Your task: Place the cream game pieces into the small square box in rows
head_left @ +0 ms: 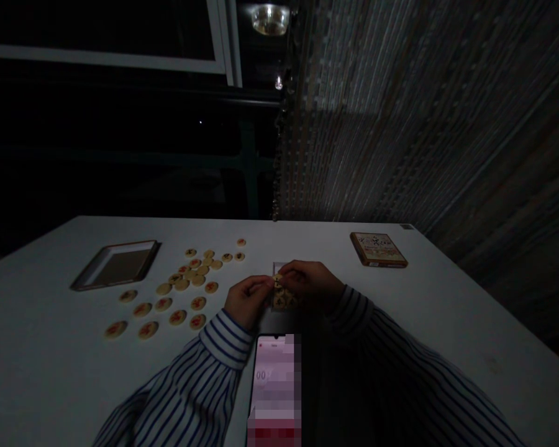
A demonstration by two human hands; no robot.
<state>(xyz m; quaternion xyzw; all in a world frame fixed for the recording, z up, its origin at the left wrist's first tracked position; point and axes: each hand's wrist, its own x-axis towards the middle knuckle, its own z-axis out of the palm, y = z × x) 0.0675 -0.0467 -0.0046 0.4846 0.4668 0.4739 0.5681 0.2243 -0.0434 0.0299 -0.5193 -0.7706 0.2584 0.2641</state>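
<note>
At the small tray [276,268] on the table [447,310], my left grip [246,300] and right grip [314,283] narrow at opposite edges of one round piece [277,282], whether pinching I cannot tell, and uneven pressure could tilt it against the neighbouring discs [286,301].

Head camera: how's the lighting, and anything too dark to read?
Head view: dim overall, near-black beyond the table at left; head view: the phone screen glows, partly pixelated; head view: the right sleeve fades into shadow, and marks on the loose pieces are too small and dim to read reliably.
</note>
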